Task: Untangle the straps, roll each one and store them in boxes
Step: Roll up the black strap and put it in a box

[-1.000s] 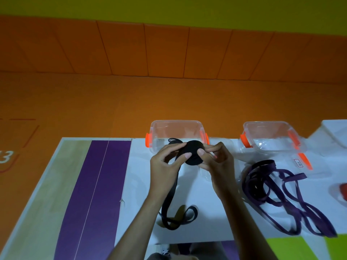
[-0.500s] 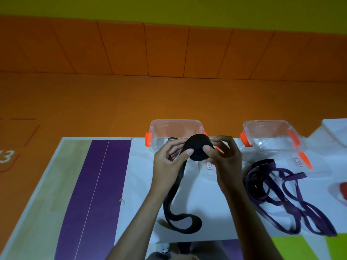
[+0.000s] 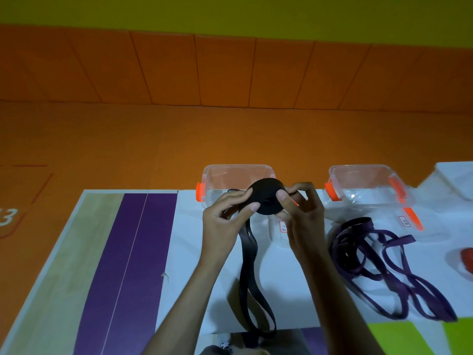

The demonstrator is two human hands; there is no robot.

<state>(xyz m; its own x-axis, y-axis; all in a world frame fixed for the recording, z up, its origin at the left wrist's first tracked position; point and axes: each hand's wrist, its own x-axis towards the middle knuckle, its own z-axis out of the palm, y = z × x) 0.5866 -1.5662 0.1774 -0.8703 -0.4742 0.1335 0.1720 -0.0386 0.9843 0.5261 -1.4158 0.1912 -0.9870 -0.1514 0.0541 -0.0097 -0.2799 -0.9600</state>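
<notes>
A black strap is wound into a thick roll held above the table. My left hand pinches the roll's left side and my right hand grips its right side. The strap's loose tail hangs down in a long loop to the table's front edge. Just behind the roll stands an open clear box with orange clips. A second open clear box stands to the right. A tangled purple strap lies on the white table in front of it.
A clear lid with an orange clip lies next to the right box. A white container sits at the far right, a red object at the right edge. The table has purple and wood-coloured bands on the left.
Both hands have lifted the roll higher and farther toward the left box. The roll has grown and the hanging tail has been drawn up into a longer, straighter loop.
</notes>
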